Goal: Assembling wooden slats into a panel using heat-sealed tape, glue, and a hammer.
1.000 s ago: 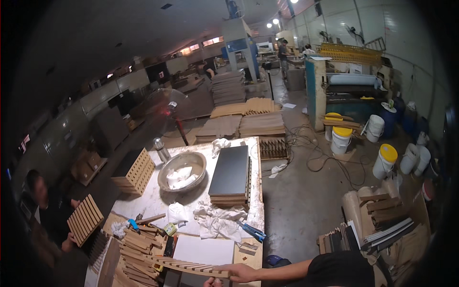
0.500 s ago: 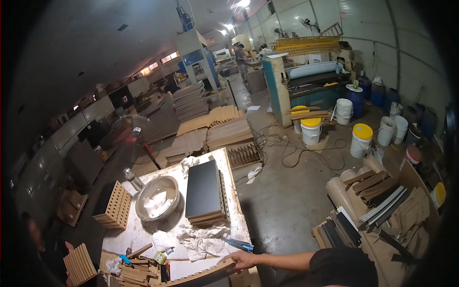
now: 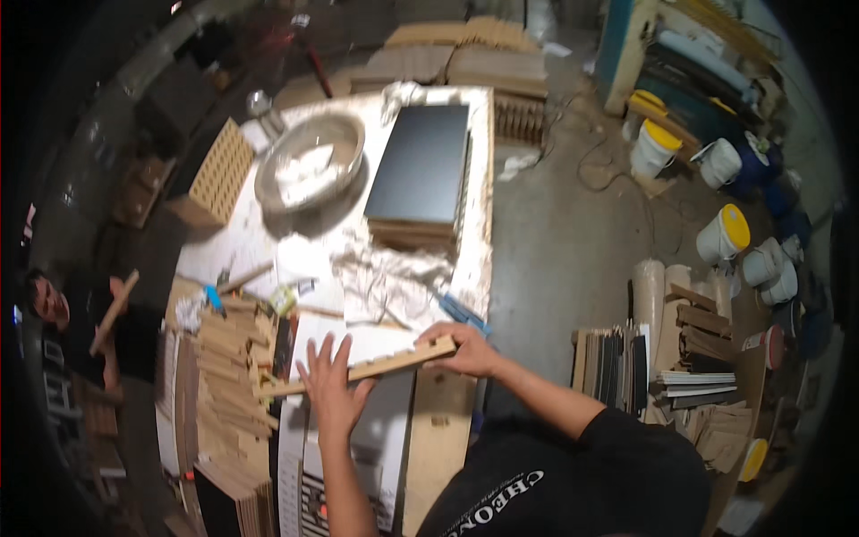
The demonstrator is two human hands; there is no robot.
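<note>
My right hand point(image 3: 460, 349) grips the right end of a notched wooden board point(image 3: 394, 362), its light edge turned up and cut with evenly spaced gaps. Beside the board's left part, my left hand point(image 3: 333, 387) is open with fingers spread; whether the palm presses on the board I cannot tell. Under my hands lie white sheets point(image 3: 376, 430) on the table. Left of them is a heap of loose wooden strips point(image 3: 228, 358). A crumpled white cloth point(image 3: 385, 277) and a blue-handled tool point(image 3: 461, 313) lie just beyond the board.
A stack of dark-topped boards point(image 3: 419, 166) stands on the table point(image 3: 481, 215) past the cloth, next to a metal basin point(image 3: 353, 170) with white cloths. A co-worker at left holds a wooden piece point(image 3: 114, 313). Offcuts point(image 3: 617, 367) and yellow-lidded buckets point(image 3: 723, 234) stand at right.
My view has tilted down toward the table. My left hand has come into view by the board, which my right hand still grips. The co-worker's wooden piece now shows edge-on.
</note>
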